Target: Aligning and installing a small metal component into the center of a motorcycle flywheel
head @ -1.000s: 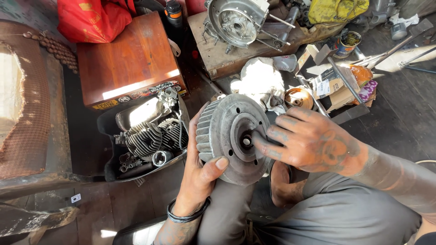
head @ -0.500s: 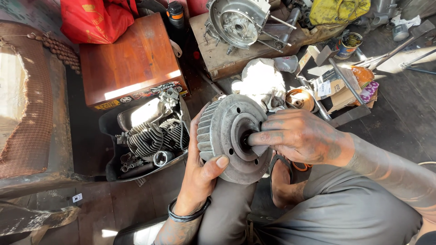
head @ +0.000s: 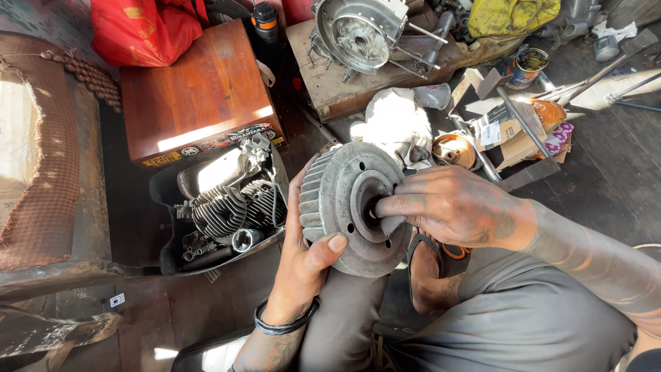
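A: Start at the left. What's there?

B: A worn seat [head: 34, 172] at the far left, then a wooden box [head: 200, 96], and near it a black tray [head: 172, 258] with a finned cylinder [head: 231, 207] and small parts lying in it.

A: And the hands?

B: The left hand [head: 303, 258] cups the drum [head: 351, 207] from below, thumb pressed on its face, fingers curled round the finned rim. The drum sits mid-scene, held up over the person's lap, tilted toward the camera.

A: The right?

B: The right hand [head: 454, 207] comes in from the right, fingers pinched narrow on a small grey pad [head: 394, 222], pressed into the drum's centre bore.

A: How far along is it?

B: I'd judge mid-way: the bore is being rubbed, the face looks dull and grimy, so the cleaning isn't finished.

A: Farther right?

B: A white rag [head: 396, 124], an engine casing [head: 361, 34] on a block, and a tin [head: 527, 65].
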